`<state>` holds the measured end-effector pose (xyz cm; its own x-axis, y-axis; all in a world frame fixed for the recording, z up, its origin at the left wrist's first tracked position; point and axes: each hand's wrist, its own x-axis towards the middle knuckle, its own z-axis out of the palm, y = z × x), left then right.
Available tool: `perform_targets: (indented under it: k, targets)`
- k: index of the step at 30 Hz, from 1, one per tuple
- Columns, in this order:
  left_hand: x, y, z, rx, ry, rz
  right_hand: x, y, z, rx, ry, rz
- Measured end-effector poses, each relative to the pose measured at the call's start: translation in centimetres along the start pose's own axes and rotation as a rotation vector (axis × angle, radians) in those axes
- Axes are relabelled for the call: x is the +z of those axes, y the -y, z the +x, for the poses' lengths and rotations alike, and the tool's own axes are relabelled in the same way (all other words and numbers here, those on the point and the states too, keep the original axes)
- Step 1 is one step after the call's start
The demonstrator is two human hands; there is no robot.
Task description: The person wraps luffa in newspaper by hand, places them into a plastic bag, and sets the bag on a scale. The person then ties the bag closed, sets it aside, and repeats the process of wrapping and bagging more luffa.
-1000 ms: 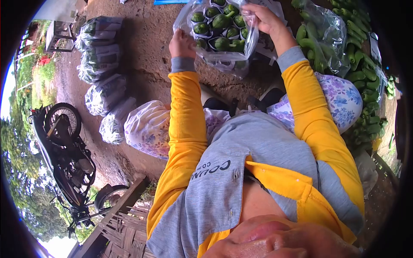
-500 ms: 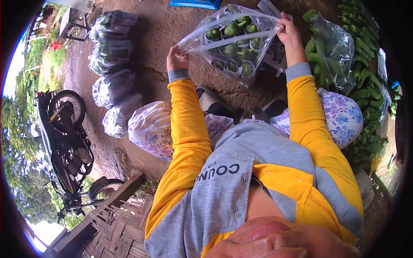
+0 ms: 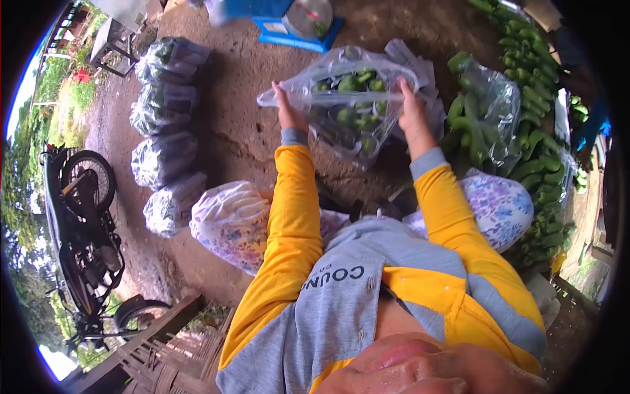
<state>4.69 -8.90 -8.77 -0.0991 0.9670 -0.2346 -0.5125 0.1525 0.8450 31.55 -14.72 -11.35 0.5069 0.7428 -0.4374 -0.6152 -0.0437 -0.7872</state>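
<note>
A clear plastic bag (image 3: 335, 121) stands upright on the ground before me, full of green vegetables (image 3: 354, 82) whose stem ends point up. My left hand (image 3: 292, 113) grips the left side of its mouth, and a fold of plastic sticks out beyond the fingers. On the other side my right hand (image 3: 411, 113) holds the right edge of the mouth. The rim is stretched in a band between both hands. Printed paper or plastic (image 3: 430, 79) lies just behind and to the right of the bag.
Several filled bags (image 3: 161, 157) stand in a row on the left. A blue weighing scale (image 3: 295, 29) is at the top. Long green vegetables (image 3: 541, 171) are heaped at right, some under clear plastic (image 3: 502, 111). A motorcycle (image 3: 82, 243) and a small stool (image 3: 113, 46) stand farther left.
My hands have come closer together and the bag's mouth has narrowed. The view has tilted so more of the scale shows, and a blurred shape appears beside it at the top.
</note>
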Motion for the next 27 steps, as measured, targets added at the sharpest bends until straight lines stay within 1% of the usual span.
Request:
perform_targets:
  k: [1, 2, 3, 6, 7, 8, 10, 11, 13, 14, 15, 16, 18, 19, 21, 22, 24, 25, 26, 27]
  targets:
    - [1.1, -0.8, 0.6, 0.154, 0.070, -0.019, 1.1, 1.0, -1.3, -0.203, -0.004, 0.024]
    - [2.1, -1.6, 0.9, 0.307, 0.136, -0.034, 2.5, 2.8, -2.4, -0.249, -0.097, -0.107]
    - [4.1, -4.1, -0.6, 0.274, 0.142, -0.058, 3.7, 3.8, -3.4, -0.414, -0.033, -0.245]
    - [4.2, -3.9, -0.2, 0.313, 0.288, -0.055, 7.1, 5.5, -6.1, -0.893, 0.141, -0.659]
    - [5.1, -4.5, -1.2, 0.327, 0.229, -0.064, 7.8, 5.5, -6.7, -0.942, 0.176, -0.685]
    - [5.4, -4.9, -1.6, 0.343, 0.244, -0.052, 7.7, 5.3, -6.1, -1.015, 0.216, -0.747]
    - [5.6, -5.5, -2.1, 0.366, 0.266, -0.020, 9.8, 6.8, -8.0, -0.916, 0.352, -0.389]
    - [6.0, -5.6, -2.3, 0.399, 0.260, 0.051, 10.7, 7.8, -8.2, -0.938, 0.468, -0.438]
    - [6.5, -4.9, -2.3, 0.423, 0.326, 0.080, 11.6, 10.7, -8.5, -0.979, 0.680, -0.554]
    - [6.9, -4.5, -2.5, 0.429, 0.363, 0.089, 12.9, 12.3, -10.1, -1.036, 0.620, -0.620]
    - [7.5, -4.7, -2.9, 0.454, 0.324, 0.139, 12.9, 12.5, -10.0, -1.141, 0.483, -0.686]
    - [8.0, -5.5, -3.4, 0.446, 0.281, 0.122, 12.7, 12.8, -9.4, -1.244, 0.344, -0.743]
    - [7.9, -5.7, -3.1, 0.360, 0.211, -0.095, 10.9, 12.0, -7.0, -1.440, -0.002, -1.051]
    - [7.9, -5.8, -2.9, 0.362, 0.224, -0.101, 9.5, 10.5, -5.5, -1.334, -0.105, -1.197]
    - [7.6, -5.8, -2.9, 0.361, 0.233, -0.108, 6.1, 8.9, -3.1, -0.610, 0.182, -1.223]
    - [7.4, -5.9, -2.8, 0.338, 0.216, -0.151, 5.7, 8.9, -3.2, -0.239, 0.310, -1.201]
    - [6.9, -5.9, -2.4, 0.282, 0.177, -0.236, 5.7, 9.6, -3.9, -0.359, 0.306, -1.063]
    - [6.4, -5.5, -1.9, 0.244, 0.108, -0.307, 5.9, 10.3, -4.2, -0.438, 0.364, -0.954]
    - [5.5, -5.0, -1.3, 0.235, 0.121, -0.417, 5.8, 11.5, -4.7, -0.463, 0.429, -0.952]
    - [4.6, -4.3, -0.4, 0.232, 0.139, -0.531, 6.0, 12.9, -5.2, -0.456, 0.407, -0.942]
